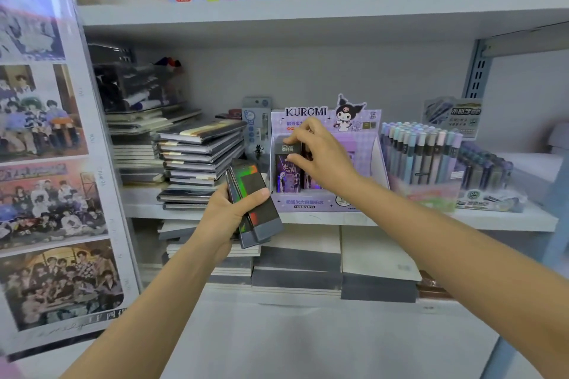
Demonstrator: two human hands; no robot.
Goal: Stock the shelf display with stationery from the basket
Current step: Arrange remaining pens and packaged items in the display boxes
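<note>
A purple Kuromi display box [326, 201] stands on the middle shelf. My right hand [323, 154] pinches a dark holographic pack [288, 169] by its top, upright in the box's left slot. More purple packs stand beside it, partly hidden by my hand. My left hand [229, 214] grips a small stack of similar dark shiny packs [254, 203] just left of the box, below shelf level. The basket is out of view.
Stacked dark notebooks [197, 160] sit left of the box. Trays of pastel pens [421, 157] stand to its right. The white shelf edge [462, 220] runs below. Grey and white pads [308, 268] lie on the lower shelf. A photo poster [46, 163] hangs left.
</note>
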